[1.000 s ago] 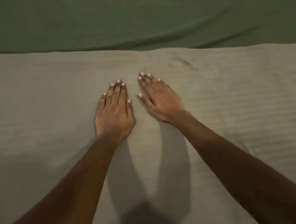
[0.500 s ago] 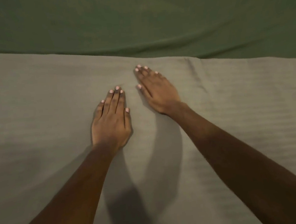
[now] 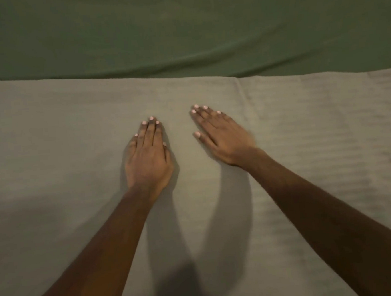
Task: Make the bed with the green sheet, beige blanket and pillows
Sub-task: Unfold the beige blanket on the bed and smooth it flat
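There is a single view, from a wide-angle camera worn on the person's head. It looks forward and steeply down onto the bed from close above, near enough that the bedding fills the whole picture and no bed edge or corner shows. Both forearms enter from the bottom edge, reaching away from the camera, with the left hand (image 3: 148, 159) and right hand (image 3: 221, 135) near the picture's centre. The beige blanket (image 3: 62, 145) fills the near part, the green sheet (image 3: 181, 26) the far strip. With only one camera, no second view overlaps it.

Plain green sheet (image 3: 181, 28), beige blanket (image 3: 51, 146) with faint ribbed stripes
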